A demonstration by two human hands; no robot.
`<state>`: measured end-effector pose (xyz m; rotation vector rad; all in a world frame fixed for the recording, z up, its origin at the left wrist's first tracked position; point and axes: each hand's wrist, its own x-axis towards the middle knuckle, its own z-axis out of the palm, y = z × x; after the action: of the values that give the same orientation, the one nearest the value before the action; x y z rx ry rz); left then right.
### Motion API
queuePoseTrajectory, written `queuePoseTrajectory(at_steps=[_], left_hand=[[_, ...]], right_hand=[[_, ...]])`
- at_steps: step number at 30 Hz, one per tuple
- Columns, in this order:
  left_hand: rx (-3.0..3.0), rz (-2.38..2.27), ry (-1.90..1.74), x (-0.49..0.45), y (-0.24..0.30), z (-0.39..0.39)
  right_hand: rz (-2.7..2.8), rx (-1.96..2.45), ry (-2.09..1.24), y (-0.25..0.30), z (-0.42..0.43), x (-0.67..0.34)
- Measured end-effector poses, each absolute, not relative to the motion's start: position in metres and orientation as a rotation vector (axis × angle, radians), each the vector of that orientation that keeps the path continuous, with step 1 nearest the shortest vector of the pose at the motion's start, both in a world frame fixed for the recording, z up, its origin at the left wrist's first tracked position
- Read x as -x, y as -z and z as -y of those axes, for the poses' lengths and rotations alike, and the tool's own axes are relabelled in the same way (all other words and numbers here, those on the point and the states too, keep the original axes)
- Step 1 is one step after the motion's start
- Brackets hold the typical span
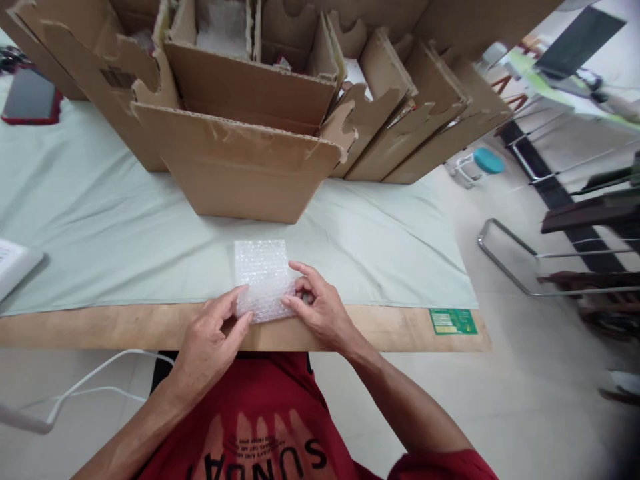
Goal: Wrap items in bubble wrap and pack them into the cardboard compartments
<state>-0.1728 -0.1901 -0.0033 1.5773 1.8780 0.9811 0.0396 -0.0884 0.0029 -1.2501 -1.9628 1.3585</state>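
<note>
A piece of clear bubble wrap [261, 260], possibly a small pouch, lies at the front edge of the table, partly over the bare wood. Its near part looks folded or doubled over. My left hand [213, 330] grips the near left corner between thumb and fingers. On the right side, my right hand [320, 303] pinches the edge with the thumb on top and the index finger stretched out. Whether anything is inside the wrap I cannot tell.
Just beyond stands an open cardboard box [240, 173], with several more cardboard bins [375, 127] behind it. A green printed card [453, 321] lies at the front right edge. To the left are a white device [17, 267] and a dark red-edged box [31, 97].
</note>
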Motion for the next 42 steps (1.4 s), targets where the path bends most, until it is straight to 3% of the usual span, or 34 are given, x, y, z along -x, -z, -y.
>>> queuePoseTrajectory(at_steps=[9,15,20,27,31,35,42], left_hand=[[-2.081,-2.07,-0.945,0.172,0.003,0.186],[-2.085,-2.14,-0.835,0.17,0.006,0.185],[-2.078,-2.128,-0.877,0.173,0.005,0.185],[-2.369,-1.792,-0.917,0.18,-0.004,0.193],[-2.165,-1.817,-1.024,0.182,0.0,0.182],[-1.738,-1.963,-1.035,0.183,0.002,0.165],[-1.618,-2.056,-0.957,0.182,0.003,0.148]], right_hand=[[2.268,1.295,-0.949,0.004,0.09,-0.026],[2.394,0.988,-0.565,-0.011,0.097,-0.046],[2.735,0.641,-0.462,-0.016,0.1,-0.053],[2.528,0.632,-0.517,-0.005,0.086,-0.043],[2.43,0.773,-0.64,-0.004,0.079,-0.038],[2.259,0.913,-0.394,-0.006,0.081,-0.042],[2.634,0.585,-0.223,-0.003,0.079,-0.036]])
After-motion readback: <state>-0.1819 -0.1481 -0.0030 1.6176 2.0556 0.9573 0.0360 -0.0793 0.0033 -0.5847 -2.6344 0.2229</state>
